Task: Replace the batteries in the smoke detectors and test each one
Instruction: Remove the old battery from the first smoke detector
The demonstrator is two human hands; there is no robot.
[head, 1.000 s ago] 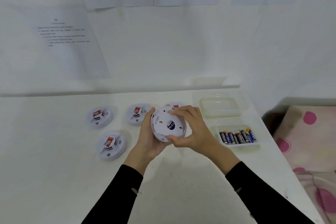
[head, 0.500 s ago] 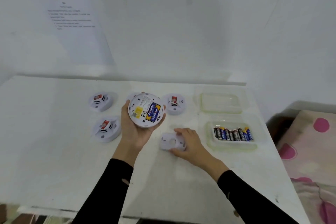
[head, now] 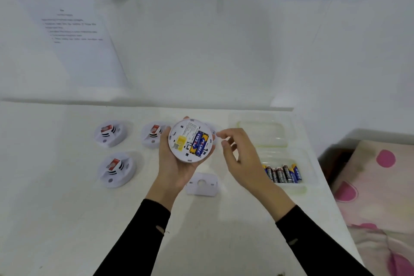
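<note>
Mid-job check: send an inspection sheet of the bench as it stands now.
Surface: white table.
Job's things: opened detector held back-up, two batteries seated; its cover plate on the table; three detectors at left, a fourth partly hidden behind the held one; spare batteries in a clear tray.
Clutter: empty clear container behind the tray.
Hands: left hand grips the opened detector; right hand hovers beside it, holding nothing.
Cables: nothing seen.
Surroundings: printed sheets on the wall; pink-spotted bedding at right.

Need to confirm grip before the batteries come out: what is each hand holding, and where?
The left hand cups the smoke detector by its round edge, battery side up. The right hand holds nothing, hovering beside it.
</note>
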